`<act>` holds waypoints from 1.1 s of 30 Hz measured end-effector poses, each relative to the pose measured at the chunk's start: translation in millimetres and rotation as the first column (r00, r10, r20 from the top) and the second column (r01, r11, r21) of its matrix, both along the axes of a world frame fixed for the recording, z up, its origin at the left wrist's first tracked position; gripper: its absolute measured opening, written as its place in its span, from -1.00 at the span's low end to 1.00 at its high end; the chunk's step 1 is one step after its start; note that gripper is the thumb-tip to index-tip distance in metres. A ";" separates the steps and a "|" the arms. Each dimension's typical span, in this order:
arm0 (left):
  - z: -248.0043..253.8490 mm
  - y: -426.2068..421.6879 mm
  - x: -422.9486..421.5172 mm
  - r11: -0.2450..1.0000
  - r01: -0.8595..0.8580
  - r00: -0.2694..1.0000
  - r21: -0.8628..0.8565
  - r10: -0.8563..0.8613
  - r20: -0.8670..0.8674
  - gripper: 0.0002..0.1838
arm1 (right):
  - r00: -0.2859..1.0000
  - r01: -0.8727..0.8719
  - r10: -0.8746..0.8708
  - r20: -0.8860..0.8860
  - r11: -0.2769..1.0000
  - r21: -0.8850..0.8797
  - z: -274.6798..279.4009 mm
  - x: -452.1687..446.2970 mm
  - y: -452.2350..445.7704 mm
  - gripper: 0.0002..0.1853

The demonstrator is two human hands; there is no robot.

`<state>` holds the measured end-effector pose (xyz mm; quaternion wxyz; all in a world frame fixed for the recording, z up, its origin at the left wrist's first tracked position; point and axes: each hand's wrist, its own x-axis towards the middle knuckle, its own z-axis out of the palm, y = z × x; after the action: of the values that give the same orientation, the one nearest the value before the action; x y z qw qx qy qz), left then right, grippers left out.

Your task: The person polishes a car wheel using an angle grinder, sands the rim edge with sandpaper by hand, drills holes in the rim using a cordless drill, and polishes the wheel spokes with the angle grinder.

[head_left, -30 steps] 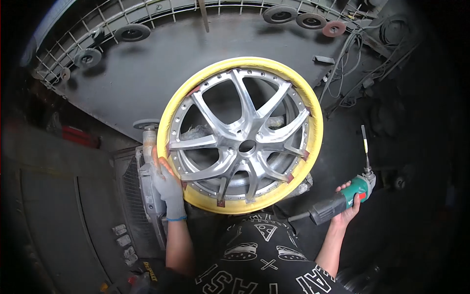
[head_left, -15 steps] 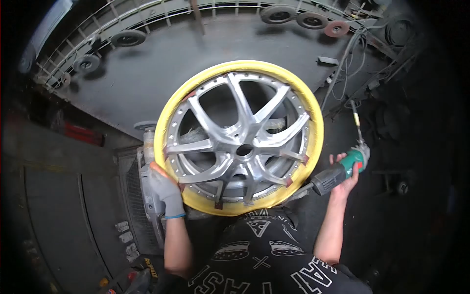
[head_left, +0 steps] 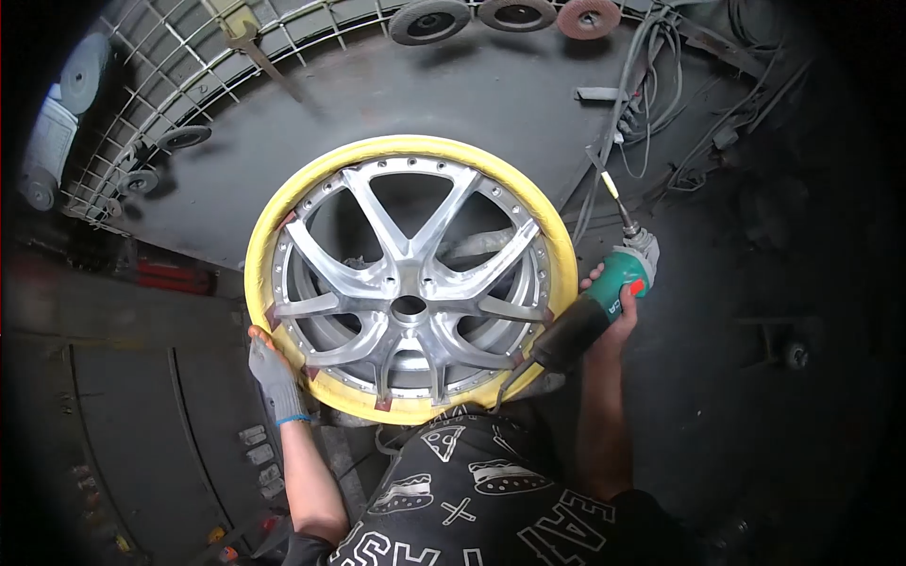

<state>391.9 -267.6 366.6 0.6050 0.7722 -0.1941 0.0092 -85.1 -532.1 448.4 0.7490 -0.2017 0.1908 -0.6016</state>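
A metal alloy wheel (head_left: 415,250) with split spokes stands tilted before me. Yellow tape (head_left: 562,247) covers its outer lip, and dark red tabs sit at several spoke ends. My left hand (head_left: 274,379), in a grey glove with orange fingertips, grips the taped lip at the lower left. My bare right hand (head_left: 618,316) is wrapped around a green and black die grinder (head_left: 578,319) just right of the wheel. A long shaft with a pale yellow section (head_left: 609,184) sticks up from the tool, apart from the spokes. The grinder's cord end overlaps the lower right lip in view.
Behind the wheel, a wire grid (head_left: 330,42) carries several abrasive discs (head_left: 514,13). Grey cables (head_left: 651,71) hang at the upper right. A red object (head_left: 175,275) lies at left, and small pale blocks (head_left: 260,454) are below it.
The view has shifted, and the wheel appears further left and turned slightly counterclockwise. The grinder is closer to the wheel, its shaft leaning more to the left. Both hands keep their grip.
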 end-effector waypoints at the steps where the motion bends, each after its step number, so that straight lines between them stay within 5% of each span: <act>1: 0.4 -0.7 1.5 0.991 -0.042 0.996 -0.127 0.032 -0.081 -0.55 | 1.000 0.009 -0.009 0.018 1.000 0.011 -4.1 0.6 1.0 -0.43; 3: 18.6 -9.7 4.5 0.971 -0.044 0.990 -0.235 0.010 -0.144 -0.55 | 0.985 -0.043 0.028 0.168 0.996 0.082 -12.6 -0.2 2.7 -0.45; 5: 40.5 -13.9 -3.4 0.997 -0.057 0.981 0.047 0.064 -0.183 -0.53 | 0.988 -0.019 -0.004 0.151 0.988 0.151 -16.5 -3.2 6.2 -0.46; 9: 69.6 -24.8 -5.7 0.988 -0.153 0.974 -0.008 0.149 -0.171 -0.55 | 0.991 -0.103 0.076 0.106 0.956 0.276 -34.9 -9.9 -11.1 -0.46; 13: 130.9 -41.6 -18.3 0.963 -0.136 0.968 0.233 0.180 -0.176 -0.59 | 0.974 -0.205 0.143 0.178 0.888 0.411 -45.6 -20.5 -22.3 -0.46; 18: 125.1 -40.4 -20.2 0.991 -0.116 0.992 -0.063 0.113 -0.051 -0.57 | 0.956 -0.275 0.206 0.209 0.875 0.399 -51.1 -33.3 -36.2 -0.42; 20: 128.9 -24.5 -22.0 0.993 -0.116 0.981 0.010 0.116 -0.157 -0.59 | 0.969 -0.229 0.171 0.180 0.895 0.382 -40.6 -42.2 -39.2 -0.40; 22: 142.6 -16.2 -28.2 0.938 -0.235 0.972 0.255 0.231 0.044 -0.65 | 0.975 -0.197 0.143 0.171 0.913 0.358 -21.4 -51.6 -46.3 -0.38; 24: 198.1 -53.8 -103.6 0.826 -0.450 0.825 0.339 0.240 0.511 -0.66 | 0.995 -0.078 0.095 -0.045 0.955 0.285 12.1 -61.4 -50.4 -0.36; 26: 209.5 -61.5 -144.0 0.982 -0.176 0.931 -0.061 0.186 0.315 -0.64 | 0.986 -0.097 0.115 -0.117 0.984 0.150 23.8 -80.0 -53.8 -0.38; 28: 218.9 -74.0 -206.5 0.999 0.037 0.986 -0.019 -0.033 0.161 -0.66 | 0.970 -0.136 0.139 -0.197 0.990 0.028 44.3 -86.4 -49.0 -0.39; 29: 230.0 -87.0 -235.0 0.953 0.266 0.947 0.147 -0.287 0.147 -0.67 | 0.930 -0.145 0.142 -0.340 0.989 0.019 63.6 -84.8 -44.4 -0.37; 31: 225.0 -117.4 -268.3 0.591 0.746 0.639 0.307 -0.764 -0.083 -0.57 | 0.869 -0.168 0.170 -0.464 0.985 0.046 97.2 -74.1 -32.6 -0.31; 32: 228.5 -143.1 -281.4 0.346 0.879 0.429 0.329 -0.875 -0.225 -0.44 | 0.865 -0.170 0.173 -0.472 0.984 0.049 100.8 -66.2 -24.1 -0.31; 33: 217.5 -154.4 -298.4 0.253 0.897 0.334 0.362 -0.925 -0.181 -0.33 | 0.869 -0.204 0.215 -0.446 0.976 0.073 103.5 -60.3 -14.0 -0.31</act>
<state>93.5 -422.0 584.1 0.3196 0.6220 -0.6209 -0.3542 -145.4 -546.1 551.9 0.7473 -0.3464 0.3435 -0.4511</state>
